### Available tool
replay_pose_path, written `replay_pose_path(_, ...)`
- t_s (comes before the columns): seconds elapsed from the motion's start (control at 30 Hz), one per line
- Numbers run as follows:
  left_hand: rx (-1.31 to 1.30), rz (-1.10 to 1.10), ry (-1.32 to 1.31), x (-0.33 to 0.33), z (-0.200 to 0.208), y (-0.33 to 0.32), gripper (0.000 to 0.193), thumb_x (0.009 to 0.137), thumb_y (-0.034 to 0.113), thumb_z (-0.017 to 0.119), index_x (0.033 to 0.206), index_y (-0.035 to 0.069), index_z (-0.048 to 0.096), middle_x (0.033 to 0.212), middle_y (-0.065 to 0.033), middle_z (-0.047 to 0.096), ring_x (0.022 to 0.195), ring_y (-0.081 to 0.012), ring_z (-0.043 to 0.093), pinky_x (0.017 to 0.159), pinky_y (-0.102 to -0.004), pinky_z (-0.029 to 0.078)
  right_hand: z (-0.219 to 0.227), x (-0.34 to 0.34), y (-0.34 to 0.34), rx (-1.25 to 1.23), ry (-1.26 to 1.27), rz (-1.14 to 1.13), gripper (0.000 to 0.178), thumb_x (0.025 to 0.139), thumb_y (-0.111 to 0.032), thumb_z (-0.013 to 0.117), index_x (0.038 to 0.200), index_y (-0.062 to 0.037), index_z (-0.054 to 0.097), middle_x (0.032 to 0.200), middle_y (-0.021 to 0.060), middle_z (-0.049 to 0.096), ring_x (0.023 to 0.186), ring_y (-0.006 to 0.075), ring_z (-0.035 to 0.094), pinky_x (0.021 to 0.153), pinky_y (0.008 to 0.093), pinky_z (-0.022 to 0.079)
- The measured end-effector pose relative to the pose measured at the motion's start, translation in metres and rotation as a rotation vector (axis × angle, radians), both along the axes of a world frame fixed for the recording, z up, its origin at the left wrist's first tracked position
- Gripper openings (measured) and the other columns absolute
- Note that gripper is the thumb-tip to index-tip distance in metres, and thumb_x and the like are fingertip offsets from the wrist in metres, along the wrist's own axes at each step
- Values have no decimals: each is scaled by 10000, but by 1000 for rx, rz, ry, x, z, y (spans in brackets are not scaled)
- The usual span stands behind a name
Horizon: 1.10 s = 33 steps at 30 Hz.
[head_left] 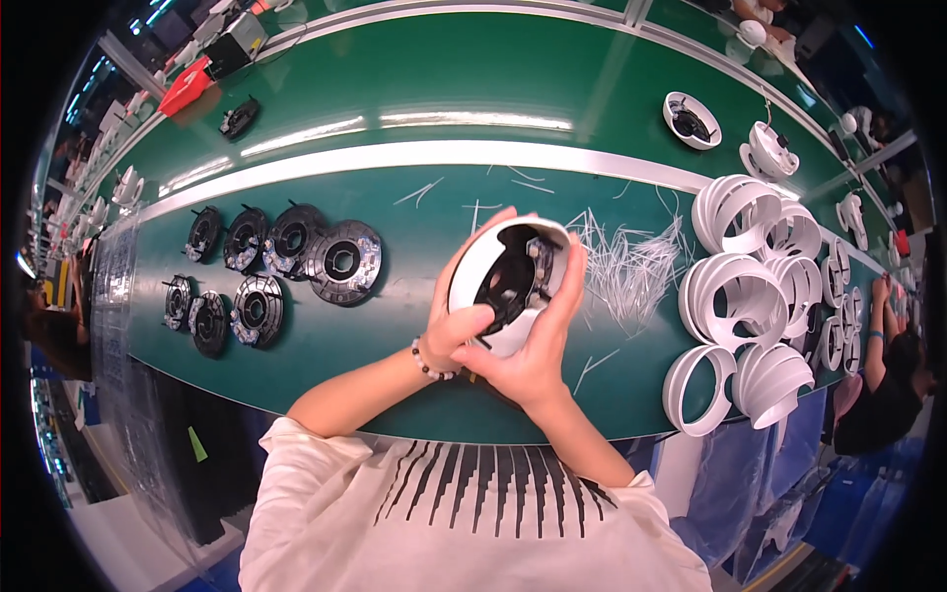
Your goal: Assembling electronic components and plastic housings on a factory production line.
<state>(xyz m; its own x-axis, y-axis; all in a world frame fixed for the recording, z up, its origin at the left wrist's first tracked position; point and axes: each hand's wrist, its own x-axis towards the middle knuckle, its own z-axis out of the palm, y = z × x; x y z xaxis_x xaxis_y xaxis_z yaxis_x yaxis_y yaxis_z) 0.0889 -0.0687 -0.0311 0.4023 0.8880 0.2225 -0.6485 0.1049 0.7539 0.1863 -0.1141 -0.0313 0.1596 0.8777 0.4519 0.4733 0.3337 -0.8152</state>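
Both my hands hold a white round plastic housing (508, 340) above the green table, tilted so its opening faces up. Inside it sits a black disc-shaped part (513, 271), partly shaded. My left hand (456, 321) wraps the housing's left side, its thumb over the near rim. My right hand (547, 340) grips the right side, thumb up along the edge. Left of my hands lie several black discs with circuit boards (342, 261), in two rows. Just right of the housing is a loose pile of thin white strips (631, 271).
Stacks of white rings (735, 301) stand at the table's right. Across a white divider, a white housing with a black part (692, 120) and another white assembly (772, 150) lie on the far surface. A red bin (185, 87) is at far left. Another person's arm (876, 335) shows at right.
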Motion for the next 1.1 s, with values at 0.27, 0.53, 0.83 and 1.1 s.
replay_pose_path(0.27, -802, -201, -209, -9, 33, 36, 514, 815, 460, 389, 1103, 44, 482, 1072, -133, 545, 974, -251, 540, 877, -426, 423, 41, 34, 21, 187, -317, 174, 633, 562, -148, 760, 1129, -39, 499, 1198, 117, 488, 1145, 321, 419, 978, 484, 251)
replay_pose_path(0.53, -632, -600, 334, -31, 19, 50, 481, 860, 378, 301, 1175, 37, 429, 886, -169, 600, 529, -228, 612, 447, -341, 554, 58, 67, 25, 323, -340, 232, 433, 532, -29, 721, 949, -14, 602, 899, 127, 615, 857, 287, 592, 833, 416, 439)
replay_pose_path(0.83, -765, -486, 162, -22, 20, 42, 463, 853, 285, 308, 1240, 39, 370, 652, -91, 600, 261, -56, 368, 374, -244, 495, 50, 63, 20, 327, -267, 112, 404, 538, -72, 732, 922, -27, 615, 832, 98, 600, 767, 263, 578, 680, 331, 479)
replay_pose_path(1.1, -712, -442, 325, -3, 39, 49, 426, 872, 305, 333, 1241, 97, 385, 514, -24, 523, 321, -68, 443, 395, -256, 504, 46, 80, 13, 242, -326, 60, 508, 574, -53, 722, 1050, -19, 549, 1038, 127, 556, 957, 304, 529, 814, 370, 426)
